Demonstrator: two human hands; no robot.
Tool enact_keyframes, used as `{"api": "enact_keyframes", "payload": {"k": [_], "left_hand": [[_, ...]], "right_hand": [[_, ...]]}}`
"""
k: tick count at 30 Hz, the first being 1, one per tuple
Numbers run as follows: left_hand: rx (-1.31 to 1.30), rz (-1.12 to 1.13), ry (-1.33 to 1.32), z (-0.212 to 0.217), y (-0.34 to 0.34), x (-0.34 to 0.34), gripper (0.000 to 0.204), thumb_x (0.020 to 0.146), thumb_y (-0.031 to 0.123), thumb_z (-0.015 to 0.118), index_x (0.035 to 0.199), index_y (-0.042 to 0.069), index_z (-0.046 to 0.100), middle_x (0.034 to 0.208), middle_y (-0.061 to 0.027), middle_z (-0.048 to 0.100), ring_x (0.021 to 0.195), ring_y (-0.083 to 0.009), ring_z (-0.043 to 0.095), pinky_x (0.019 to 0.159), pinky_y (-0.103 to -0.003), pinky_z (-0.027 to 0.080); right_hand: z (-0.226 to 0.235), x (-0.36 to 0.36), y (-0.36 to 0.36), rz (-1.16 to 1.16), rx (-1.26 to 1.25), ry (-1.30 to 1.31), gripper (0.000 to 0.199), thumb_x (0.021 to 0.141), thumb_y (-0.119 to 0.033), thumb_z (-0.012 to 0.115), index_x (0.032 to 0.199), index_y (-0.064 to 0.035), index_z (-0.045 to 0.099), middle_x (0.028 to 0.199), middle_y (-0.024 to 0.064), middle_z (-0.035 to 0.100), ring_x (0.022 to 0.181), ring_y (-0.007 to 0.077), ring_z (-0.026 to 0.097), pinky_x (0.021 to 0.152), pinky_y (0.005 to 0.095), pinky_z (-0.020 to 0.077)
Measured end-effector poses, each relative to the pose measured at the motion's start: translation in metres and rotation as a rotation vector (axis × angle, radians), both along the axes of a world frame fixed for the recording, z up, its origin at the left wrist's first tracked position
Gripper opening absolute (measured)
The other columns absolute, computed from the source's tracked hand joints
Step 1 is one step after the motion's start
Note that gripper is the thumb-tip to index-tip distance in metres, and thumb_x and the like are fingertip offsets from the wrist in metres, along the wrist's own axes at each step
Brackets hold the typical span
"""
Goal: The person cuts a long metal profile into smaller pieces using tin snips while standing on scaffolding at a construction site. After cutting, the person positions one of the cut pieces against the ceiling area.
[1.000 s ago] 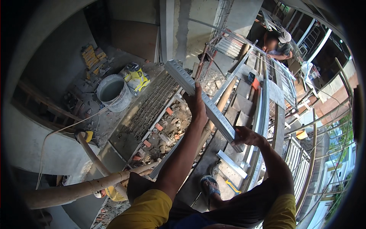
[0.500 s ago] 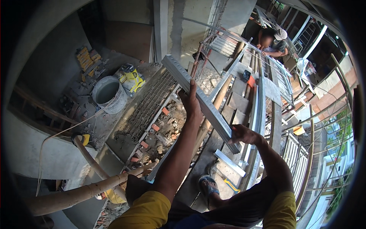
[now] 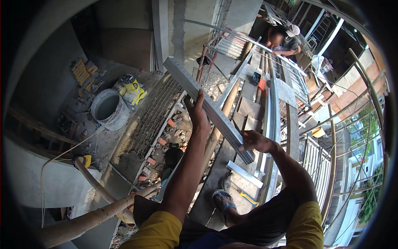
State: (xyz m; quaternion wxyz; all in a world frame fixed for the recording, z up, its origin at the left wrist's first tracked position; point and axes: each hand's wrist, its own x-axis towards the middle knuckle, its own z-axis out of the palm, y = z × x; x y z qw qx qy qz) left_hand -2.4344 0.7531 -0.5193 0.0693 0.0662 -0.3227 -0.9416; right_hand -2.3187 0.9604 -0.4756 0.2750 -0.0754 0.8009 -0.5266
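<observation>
A short length of galvanized metal channel (image 3: 222, 120), seemingly stacked profiles, slants across in front of me from upper left to lower right. My left hand (image 3: 199, 113) grips it around the middle, thumb along its upper face. At the near end my right hand (image 3: 258, 142) is closed on the channel's edge. Below that end, a shorter bright metal offcut (image 3: 244, 174) lies on the planks beside a tool with a yellow handle (image 3: 249, 199). My sandalled foot (image 3: 224, 200) stands on the boards close by.
Long metal profiles (image 3: 271, 124) and bamboo poles run along the plank platform. Rubble and bricks lie below on the left, where a dark-haired head (image 3: 172, 157) shows. A grey bucket (image 3: 108, 108) stands beyond. A co-worker (image 3: 284, 40) bends over the far end.
My view has turned slightly, so the surroundings sit further left. A dark-haired head has appeared below, beside my left forearm. Both hands keep hold of the channel.
</observation>
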Motion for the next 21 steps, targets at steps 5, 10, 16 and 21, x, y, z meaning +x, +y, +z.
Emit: {"api": "enact_keyframes", "payload": {"k": [5, 10, 16, 21], "left_hand": [[0.068, -0.168, 0.099, 0.023, 0.016, 0.021, 0.061, 0.091, 0.021, 0.063, 0.139, 0.016, 0.025, 0.114, -0.0113, 0.048, 0.109, -0.0244, 0.054, 0.089, -0.043, 0.054], [0.003, -0.257, 0.177, 0.017, 0.030, 0.028, 0.065, 0.089, 0.018, 0.066, 0.139, 0.017, 0.024, 0.114, -0.0115, 0.048, 0.103, -0.0253, 0.058, 0.085, -0.041, 0.055], [-0.040, -0.240, 0.212, 0.018, 0.052, 0.034, 0.073, 0.084, 0.010, 0.070, 0.139, 0.018, 0.023, 0.105, -0.0107, 0.050, 0.083, -0.0245, 0.063, 0.070, -0.037, 0.057], [0.004, -0.221, 0.170, 0.040, 0.052, 0.044, 0.068, 0.081, 0.005, 0.068, 0.134, 0.016, 0.027, 0.101, -0.0087, 0.049, 0.080, -0.0210, 0.061, 0.065, -0.035, 0.057]], "right_hand": [[-0.001, 0.001, 0.004, -0.038, -0.061, 0.042, 0.046, 0.077, -0.030, 0.081, 0.102, 0.0021, 0.059, 0.078, 0.0008, 0.053, 0.080, 0.0114, 0.047, 0.076, 0.0307, 0.0391], [0.016, -0.001, -0.004, -0.071, 0.065, 0.109, 0.050, 0.076, -0.036, 0.081, 0.097, 0.0033, 0.059, 0.077, 0.0013, 0.054, 0.077, 0.0130, 0.048, 0.070, 0.0332, 0.0401], [0.020, 0.002, 0.000, -0.094, 0.201, 0.210, 0.054, 0.076, -0.035, 0.079, 0.107, 0.0030, 0.057, 0.078, 0.0020, 0.054, 0.074, 0.0126, 0.047, 0.068, 0.0324, 0.0402], [0.075, 0.023, -0.025, -0.104, 0.509, 0.390, 0.055, 0.075, -0.042, 0.080, 0.102, 0.0018, 0.059, 0.076, 0.0111, 0.058, 0.068, 0.0201, 0.055, 0.064, 0.0369, 0.0436]]}}
